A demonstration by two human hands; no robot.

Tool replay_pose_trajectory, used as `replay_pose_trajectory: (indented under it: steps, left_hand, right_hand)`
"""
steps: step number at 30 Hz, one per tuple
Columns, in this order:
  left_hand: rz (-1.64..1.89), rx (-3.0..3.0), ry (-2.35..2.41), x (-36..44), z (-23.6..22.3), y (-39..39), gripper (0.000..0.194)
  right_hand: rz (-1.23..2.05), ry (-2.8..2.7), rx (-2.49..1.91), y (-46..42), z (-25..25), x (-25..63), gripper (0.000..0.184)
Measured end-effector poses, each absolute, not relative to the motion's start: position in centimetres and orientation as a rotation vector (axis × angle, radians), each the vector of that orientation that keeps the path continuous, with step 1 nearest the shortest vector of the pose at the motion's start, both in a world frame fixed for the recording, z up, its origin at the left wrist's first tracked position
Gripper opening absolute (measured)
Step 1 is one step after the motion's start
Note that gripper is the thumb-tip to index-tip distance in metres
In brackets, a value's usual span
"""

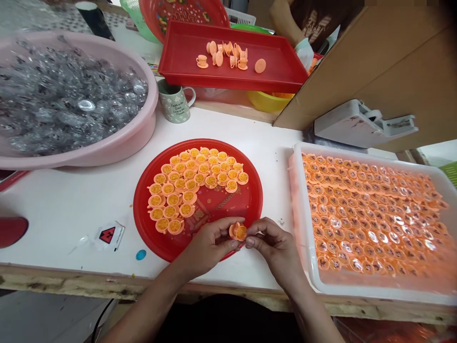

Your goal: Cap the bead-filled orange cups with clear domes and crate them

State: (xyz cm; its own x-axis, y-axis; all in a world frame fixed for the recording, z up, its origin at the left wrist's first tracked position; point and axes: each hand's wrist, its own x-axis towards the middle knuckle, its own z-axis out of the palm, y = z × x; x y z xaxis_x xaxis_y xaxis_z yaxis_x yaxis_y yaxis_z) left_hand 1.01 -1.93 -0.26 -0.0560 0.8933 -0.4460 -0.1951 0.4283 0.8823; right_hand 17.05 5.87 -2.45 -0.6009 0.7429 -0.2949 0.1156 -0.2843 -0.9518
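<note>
Over the near right rim of a round red tray [224, 208], a small orange toy teacup on a saucer [240, 232] is held up. My left hand [210, 245] pinches it between thumb and forefinger. From the other side, my right hand [273, 245] closes its thumb and fingertips at the cup's edge; whether something else sits in that pinch is hidden. Rows of similar orange toy teacups [189, 177] with yellow insides cover the far and left parts of the round tray.
To the right stands a white tub [314, 271] full of orange toy cups. A pink basin [150, 102] of clear wrapped pieces is at left. Behind are a green mug [174, 105], a red rectangular tray [178, 52], a cardboard panel [357, 71] and another person's arm [285, 21].
</note>
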Motion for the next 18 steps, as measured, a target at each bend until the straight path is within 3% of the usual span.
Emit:
replay_pose_trajectory:
  steps: [7, 18]
  left_hand:
    - [0.945, 0.947, 1.355, 1.3, -0.3, -1.9, 0.015]
    - [1.098, 1.048, 1.610, 2.3, 0.1, -2.9, 0.036]
  right_hand:
    - [1.546, -1.975, -1.010, 6.1, -1.9, 17.0, 0.006]
    - [1.266, -2.034, -0.954, 5.2, -0.7, 17.2, 0.010]
